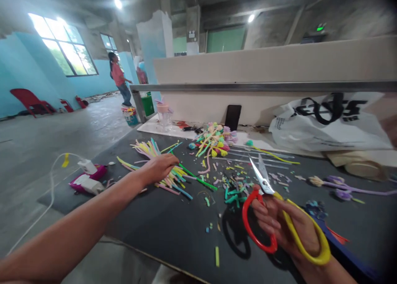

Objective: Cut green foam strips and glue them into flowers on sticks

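On the dark table point(173, 230), the left hand point(159, 167) stretches far out and rests on a loose heap of coloured straws point(155, 151), its fingers curled down into them as if picking one out, though whether any is pinched cannot be told. Nearer the body, the right hand point(288, 228) grips the scissors point(273, 209) through their red and yellow loops, blades slightly parted and pointing away, above scattered cut bits point(234, 184). Behind, a white plastic bag point(328, 127) lies slumped, contents hidden.

Blue walls point(18, 75), bright window point(63, 44) — grey concrete floor point(37, 143); red chair point(29, 101).
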The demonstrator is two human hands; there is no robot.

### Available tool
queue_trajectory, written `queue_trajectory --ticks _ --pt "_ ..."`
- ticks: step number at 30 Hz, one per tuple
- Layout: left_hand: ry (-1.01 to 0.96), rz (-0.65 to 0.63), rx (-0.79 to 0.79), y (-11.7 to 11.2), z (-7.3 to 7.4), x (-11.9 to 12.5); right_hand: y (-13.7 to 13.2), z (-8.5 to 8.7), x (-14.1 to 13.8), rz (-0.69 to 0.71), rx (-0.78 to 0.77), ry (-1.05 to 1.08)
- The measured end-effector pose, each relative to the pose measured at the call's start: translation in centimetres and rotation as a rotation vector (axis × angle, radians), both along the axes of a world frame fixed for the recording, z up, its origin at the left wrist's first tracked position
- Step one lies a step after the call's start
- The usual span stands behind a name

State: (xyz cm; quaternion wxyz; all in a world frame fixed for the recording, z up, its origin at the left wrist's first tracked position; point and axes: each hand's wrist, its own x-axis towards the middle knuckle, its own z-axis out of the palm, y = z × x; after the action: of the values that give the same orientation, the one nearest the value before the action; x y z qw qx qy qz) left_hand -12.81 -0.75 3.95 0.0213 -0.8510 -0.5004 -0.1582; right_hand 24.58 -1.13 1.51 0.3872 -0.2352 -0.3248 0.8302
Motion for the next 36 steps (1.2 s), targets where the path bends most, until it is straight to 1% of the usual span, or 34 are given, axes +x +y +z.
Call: queue_trajectory --ticks 3,6,10,14,19,21,24,26,28,30,31,33,34,36 --pt "-0.019 -0.086 -0.051 0.6 -0.2 2.1 0.0 -0.1 0.8 0.03 0.049 0.06" --pt "0.023 -0.168 -0.141 0.3 -0.8 2.8 -0.3 0.2 1.4 0.03 0.09 0.152" --pt "0.08 -0.141 -0.213 -0.2 -1.5 2.9 -0.5 0.6 2.0 0.01 0.092 0.224" --pt "0.01 -0.133 -0.177 0.1 -1.6 2.5 -0.4 0.4 2.2 -0.021 0.057 0.216" --pt "-0.037 -0.092 -0.101 0.8 -0.7 1.4 -0.4 0.5 1.8 -0.031 0.058 0.069" --pt "-0.048 -0.115 -0.098 0.7 -0.4 1.2 -0.5 0.8 1.6 -0.034 0.054 0.004" --pt "-0.052 -0.162 -0.107 0.4 0.2 0.8 -0.4 0.9 1.6 -0.025 0.007 -0.065" --pt "-0.083 -0.119 -0.059 0.0 1.0 0.3 -0.2 0.6 1.6 -0.018 -0.001 -0.083" --pt "-0.135 -0.025 0.025 -0.4 1.7 -0.2 -0.1 0.4 1.4 -0.003 0.019 -0.116" --pt "-0.163 0.01 0.081 -0.9 2.0 -0.5 -0.3 0.7 0.8 0.062 0.066 -0.191" --pt "-0.163 0.005 0.09 -1.0 1.8 -0.6 -0.5 1.1 0.2 0.116 0.096 -0.253" --pt "-0.128 -0.023 0.068 -1.3 1.0 -0.3 -0.9 2.3 -1.3 0.218 0.18 -0.42" --pt "-0.094 -0.013 0.043 -1.3 0.4 0.1 -0.9 3.0 -2.3 0.239 0.237 -0.523" --pt "-0.017 -0.012 -0.004 -1.3 -0.8 1.1 -0.6 4.4 -4.4 0.212 0.415 -0.754"
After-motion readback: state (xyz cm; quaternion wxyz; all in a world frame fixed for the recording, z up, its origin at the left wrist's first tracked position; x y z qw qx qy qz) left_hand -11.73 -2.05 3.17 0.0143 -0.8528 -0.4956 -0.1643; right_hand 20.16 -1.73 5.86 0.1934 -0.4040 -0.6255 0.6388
